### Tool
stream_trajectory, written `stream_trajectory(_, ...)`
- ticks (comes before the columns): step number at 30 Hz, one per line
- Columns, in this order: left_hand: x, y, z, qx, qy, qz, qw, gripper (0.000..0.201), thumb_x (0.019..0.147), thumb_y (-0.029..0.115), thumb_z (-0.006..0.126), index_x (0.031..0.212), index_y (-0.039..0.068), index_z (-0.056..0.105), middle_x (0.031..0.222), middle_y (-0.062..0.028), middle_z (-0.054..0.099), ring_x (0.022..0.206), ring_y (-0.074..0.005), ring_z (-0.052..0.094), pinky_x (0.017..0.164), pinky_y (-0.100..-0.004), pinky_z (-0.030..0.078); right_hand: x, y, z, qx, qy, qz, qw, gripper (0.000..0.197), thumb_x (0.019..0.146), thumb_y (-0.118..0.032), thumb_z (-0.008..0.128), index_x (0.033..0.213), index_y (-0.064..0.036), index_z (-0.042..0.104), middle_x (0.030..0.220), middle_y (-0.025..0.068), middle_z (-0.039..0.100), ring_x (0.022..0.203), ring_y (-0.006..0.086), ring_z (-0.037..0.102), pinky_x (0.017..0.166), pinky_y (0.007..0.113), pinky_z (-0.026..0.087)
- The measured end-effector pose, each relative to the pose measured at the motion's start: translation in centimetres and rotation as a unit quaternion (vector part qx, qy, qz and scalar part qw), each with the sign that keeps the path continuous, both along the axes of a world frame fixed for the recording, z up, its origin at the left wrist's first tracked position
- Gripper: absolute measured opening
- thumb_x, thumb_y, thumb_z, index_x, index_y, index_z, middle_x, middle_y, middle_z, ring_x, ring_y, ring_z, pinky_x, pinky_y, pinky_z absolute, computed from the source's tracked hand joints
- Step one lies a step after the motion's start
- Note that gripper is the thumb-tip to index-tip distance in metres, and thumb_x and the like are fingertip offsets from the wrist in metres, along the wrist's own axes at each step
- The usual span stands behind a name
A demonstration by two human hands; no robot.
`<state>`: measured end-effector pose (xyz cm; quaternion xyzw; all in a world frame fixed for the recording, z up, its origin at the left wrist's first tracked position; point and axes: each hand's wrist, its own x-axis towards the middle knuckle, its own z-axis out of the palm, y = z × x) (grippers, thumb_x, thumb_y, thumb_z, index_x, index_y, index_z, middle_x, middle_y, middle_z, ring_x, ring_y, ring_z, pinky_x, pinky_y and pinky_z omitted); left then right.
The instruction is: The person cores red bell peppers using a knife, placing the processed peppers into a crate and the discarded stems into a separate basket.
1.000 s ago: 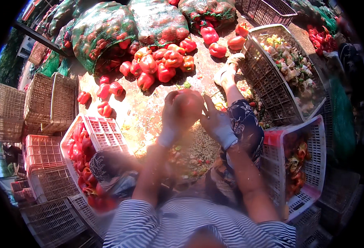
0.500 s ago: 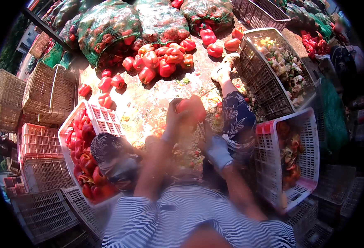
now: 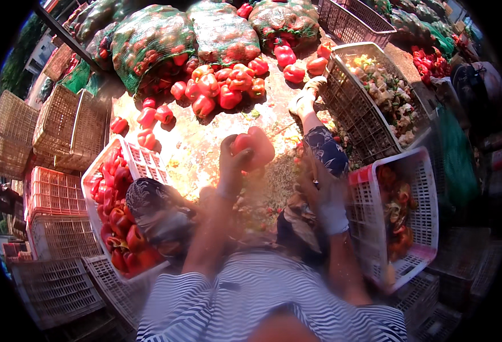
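While the fingers of our left hand [image 3: 231, 163] grasp a red pepper [image 3: 256, 149], our right hand [image 3: 326, 196] hangs apart from it, to the right and closer to our body. The left fingers curl round the near left side of the pepper and hold it above the floor [image 3: 197, 153]. The right fingers are blurred, and we cannot tell whether they are released or grasp something; they are near our right leg [image 3: 326, 149].

Beyond the left fingers, well apart from them, we see a heap of peppers [image 3: 208, 85] on the floor, and behind it three mesh bags [image 3: 154, 48] filled with more. Farther left of the same fingers a few loose peppers [image 3: 146, 118] lie on the floor, just beyond the left crate [image 3: 148, 162]. We see red pieces [image 3: 120, 215] packed inside it, left of our left knee [image 3: 146, 199].

Right of the right fingers, just beside them, is the right crate [image 3: 364, 200], white with a pink-red edge, with orange and red pieces [image 3: 396, 222] in it. Beyond it, up and to the right of the right fingers, the brown crate [image 3: 348, 102] holds pale trimmings [image 3: 382, 85]. Between the two hands, on the floor below them, we see scattered seeds and scraps [image 3: 268, 196]. Far to the left of the left fingers, more crates [image 3: 14, 131] are stacked.
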<state>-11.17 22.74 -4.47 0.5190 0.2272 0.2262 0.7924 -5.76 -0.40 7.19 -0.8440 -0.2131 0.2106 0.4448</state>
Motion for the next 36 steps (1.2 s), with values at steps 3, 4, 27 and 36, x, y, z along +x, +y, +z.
stream_trajectory(3, -1.0, -3.4, 4.2, 0.018, 0.048, -0.054, 0.997, 0.074, 0.073, 0.011, 0.076, 0.137, 0.006, 0.039, 0.128, -0.0107, 0.049, 0.119, -0.0234, 0.051, 0.102, -0.0356, 0.044, 2.1, 2.6, -2.9, 0.145, 0.079, 0.001, 0.986, 0.074, 0.083, -0.027, 0.074, 0.146, -0.0093, 0.04, 0.128, 0.0135, 0.058, 0.106, 0.021, 0.061, 0.087, 0.034, 0.051)
stream_trajectory(4, -1.3, -4.3, 5.2, 0.015, 0.043, -0.059, 0.997, 0.078, 0.074, 0.014, 0.077, 0.14, 0.006, 0.037, 0.131, -0.0113, 0.047, 0.123, -0.0237, 0.047, 0.107, -0.036, 0.039, 2.4, 3.5, -3.1, 0.168, 0.138, 0.041, 0.975, 0.081, 0.082, -0.027, 0.077, 0.149, -0.0099, 0.035, 0.13, 0.0128, 0.056, 0.11, 0.0204, 0.059, 0.09, 0.034, 0.05)
stream_trajectory(27, -3.2, -2.9, 5.0, 0.156, 0.165, -0.135, 0.964, 0.063, 0.073, 0.017, 0.079, 0.126, 0.003, 0.049, 0.117, -0.0099, 0.056, 0.108, -0.019, 0.055, 0.095, -0.0315, 0.047, -2.0, 4.4, -5.6, 0.213, 0.005, 0.03, 0.977, 0.074, 0.084, -0.009, 0.061, 0.15, -0.0034, 0.028, 0.134, 0.0205, 0.054, 0.124, 0.0262, 0.054, 0.105, 0.036, 0.042)
stream_trajectory(36, -3.3, -1.7, 4.5, 0.16, 0.153, -0.213, 0.952, 0.059, 0.074, 0.015, 0.077, 0.125, 0.001, 0.05, 0.115, -0.0107, 0.058, 0.106, -0.0181, 0.056, 0.094, -0.0312, 0.047, -0.8, 3.4, -5.5, 0.18, 0.127, 0.037, 0.975, 0.084, 0.077, -0.013, 0.066, 0.152, -0.0065, 0.028, 0.123, 0.0118, 0.057, 0.112, 0.0192, 0.056, 0.099, 0.031, 0.044)
